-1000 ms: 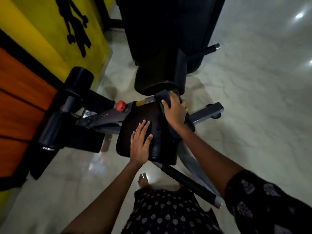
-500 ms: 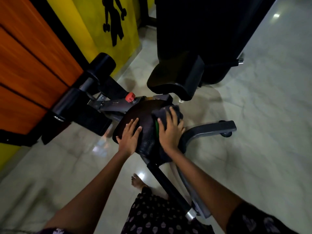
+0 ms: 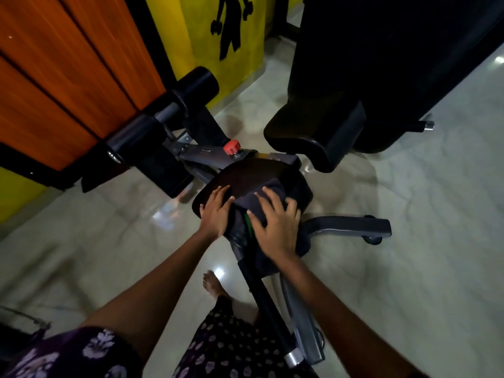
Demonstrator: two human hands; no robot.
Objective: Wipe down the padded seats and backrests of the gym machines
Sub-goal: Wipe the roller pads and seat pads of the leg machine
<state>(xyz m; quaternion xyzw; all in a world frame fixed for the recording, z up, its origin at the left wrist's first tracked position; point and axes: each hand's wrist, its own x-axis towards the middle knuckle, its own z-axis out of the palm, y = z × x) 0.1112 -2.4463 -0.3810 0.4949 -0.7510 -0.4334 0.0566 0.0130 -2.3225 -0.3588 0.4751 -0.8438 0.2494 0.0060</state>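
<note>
Pressing a dark cloth (image 3: 268, 199) onto the padded seat (image 3: 245, 177), right hand (image 3: 275, 227) and left hand (image 3: 215, 211) lie with fingers straight.

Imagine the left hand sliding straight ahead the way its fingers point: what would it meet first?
Probably just more of the black seat pad; the left hand lies flat on it. Past the pad's far edge sits the red knob, though depth is unclear.

Left hand (image 3: 215, 214) flat on seat pad (image 3: 245, 178); right hand (image 3: 275, 227) beside it, on cloth (image 3: 270, 197) over pad.
</note>
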